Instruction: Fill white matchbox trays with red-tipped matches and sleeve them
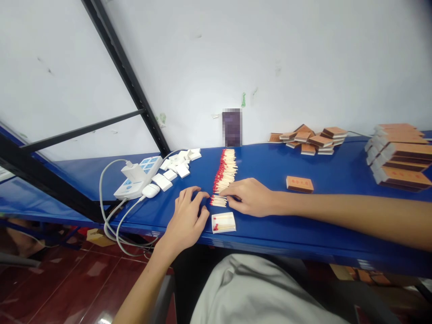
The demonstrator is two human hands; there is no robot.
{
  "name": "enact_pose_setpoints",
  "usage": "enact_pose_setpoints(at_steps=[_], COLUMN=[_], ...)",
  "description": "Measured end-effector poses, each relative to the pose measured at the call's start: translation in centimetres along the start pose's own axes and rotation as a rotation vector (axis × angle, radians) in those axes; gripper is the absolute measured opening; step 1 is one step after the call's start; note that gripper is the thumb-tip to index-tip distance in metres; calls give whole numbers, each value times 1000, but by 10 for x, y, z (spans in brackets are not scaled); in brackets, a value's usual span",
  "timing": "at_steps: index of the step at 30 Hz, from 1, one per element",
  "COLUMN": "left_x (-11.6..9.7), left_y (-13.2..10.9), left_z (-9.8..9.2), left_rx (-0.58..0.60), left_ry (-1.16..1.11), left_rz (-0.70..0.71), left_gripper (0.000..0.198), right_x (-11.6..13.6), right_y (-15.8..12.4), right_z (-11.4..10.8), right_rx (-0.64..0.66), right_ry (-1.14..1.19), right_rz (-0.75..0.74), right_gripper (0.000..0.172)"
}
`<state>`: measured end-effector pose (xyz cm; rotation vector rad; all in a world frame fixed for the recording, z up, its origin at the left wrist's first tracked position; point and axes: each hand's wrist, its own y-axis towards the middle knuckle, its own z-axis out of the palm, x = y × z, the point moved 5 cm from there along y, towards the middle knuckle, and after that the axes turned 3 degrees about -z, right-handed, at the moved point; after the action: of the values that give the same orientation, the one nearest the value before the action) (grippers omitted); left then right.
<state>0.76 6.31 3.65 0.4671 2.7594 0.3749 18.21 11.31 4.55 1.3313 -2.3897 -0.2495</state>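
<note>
A long row of red-tipped matches (225, 171) lies on the blue table (270, 216). A small bunch of matches (218, 200) sits apart at its near end. My right hand (249, 197) rests on the table with fingertips pressed to that bunch. My left hand (187, 215) lies on the other side of it, fingers curled and touching the table just left of the matches. In front of both hands stands an open white matchbox tray (223, 222) with a few matches inside.
Several empty white trays (177, 167) lie beside a white power strip (138, 177) with cables hanging off the table's edge. A single brown matchbox (299, 183) lies to the right; piles of brown boxes (312, 139) and stacked ones (400, 155) stand further back. A black frame bar (128, 81) runs diagonally.
</note>
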Motion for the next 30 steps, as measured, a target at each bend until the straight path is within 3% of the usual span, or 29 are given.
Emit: enact_pose_setpoints(at_steps=[30], left_x=[-2], left_y=[0], left_z=[-2], left_rx=[17], left_ry=[-13], left_rz=[16], left_gripper=[29], right_x=[-1], right_y=[2], right_z=[1], right_rx=[18], right_ry=[3], right_rz=[30], right_gripper=[26])
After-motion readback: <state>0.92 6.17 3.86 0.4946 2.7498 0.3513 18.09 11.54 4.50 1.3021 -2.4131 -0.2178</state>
